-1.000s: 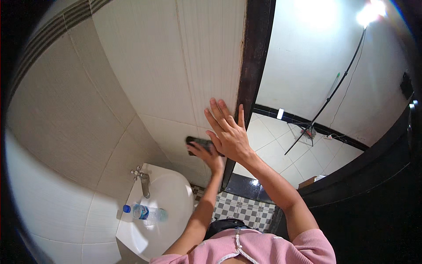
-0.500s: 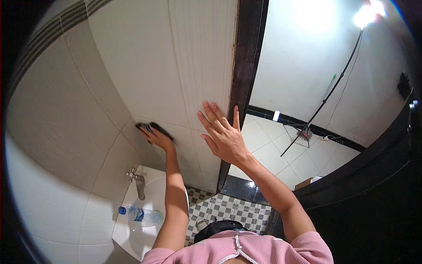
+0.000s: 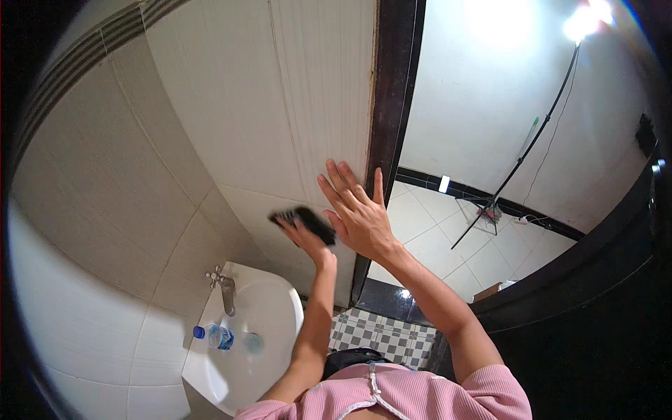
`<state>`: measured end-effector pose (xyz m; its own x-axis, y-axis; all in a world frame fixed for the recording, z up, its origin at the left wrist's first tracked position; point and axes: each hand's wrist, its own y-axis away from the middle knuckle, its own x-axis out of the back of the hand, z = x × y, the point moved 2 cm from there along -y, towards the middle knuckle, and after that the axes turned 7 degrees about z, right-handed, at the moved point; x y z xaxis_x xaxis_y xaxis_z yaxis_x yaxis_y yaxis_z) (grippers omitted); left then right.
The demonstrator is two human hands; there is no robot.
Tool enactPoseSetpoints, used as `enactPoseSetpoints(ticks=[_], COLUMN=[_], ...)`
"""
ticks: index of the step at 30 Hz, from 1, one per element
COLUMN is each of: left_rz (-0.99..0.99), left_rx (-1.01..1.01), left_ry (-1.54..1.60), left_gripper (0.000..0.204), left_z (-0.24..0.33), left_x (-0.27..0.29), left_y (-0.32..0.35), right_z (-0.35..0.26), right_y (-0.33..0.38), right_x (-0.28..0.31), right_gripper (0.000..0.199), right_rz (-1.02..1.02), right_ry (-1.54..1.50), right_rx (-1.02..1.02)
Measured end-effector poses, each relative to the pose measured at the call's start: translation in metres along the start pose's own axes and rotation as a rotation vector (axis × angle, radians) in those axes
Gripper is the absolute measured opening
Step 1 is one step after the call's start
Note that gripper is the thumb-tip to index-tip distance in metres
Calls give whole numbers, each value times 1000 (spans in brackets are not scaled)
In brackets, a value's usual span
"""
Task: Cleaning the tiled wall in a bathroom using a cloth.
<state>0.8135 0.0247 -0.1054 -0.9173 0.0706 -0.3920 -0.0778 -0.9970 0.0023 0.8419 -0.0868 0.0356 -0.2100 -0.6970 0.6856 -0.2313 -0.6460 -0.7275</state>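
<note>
My left hand grips a dark scrubbing brush, pressed against the pale tiled wall. The brush is blurred, so its bristles are hard to make out. Just to the right, my right hand rests with its fingers spread on the same wall, one finger reaching onto the dark door frame. Nothing is in the right hand. Below the left hand stands a white washbasin with a metal tap.
A clear plastic bottle with a blue cap lies in the basin. Checkered floor shows below. Through the doorway, a lit lamp stand leans near a white wall, with a phone-like white rectangle by the dark skirting.
My left hand has swept the brush rightward along the wall, from near the corner to beside my right hand. The right hand stays in place.
</note>
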Motion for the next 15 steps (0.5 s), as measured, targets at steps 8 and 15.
enactPoseSetpoints(ticks=[8,15], left_rz=[-162,47], left_rx=[-962,-623], left_ry=[-311,-319], left_gripper=[54,61], left_z=[176,33], left_x=[-57,3], left_y=[-56,-85], right_z=[-5,-4], right_y=[-3,-1], right_x=[-2,-6], right_gripper=[56,58], right_rz=[35,49], right_ry=[3,16], right_rx=[6,-12])
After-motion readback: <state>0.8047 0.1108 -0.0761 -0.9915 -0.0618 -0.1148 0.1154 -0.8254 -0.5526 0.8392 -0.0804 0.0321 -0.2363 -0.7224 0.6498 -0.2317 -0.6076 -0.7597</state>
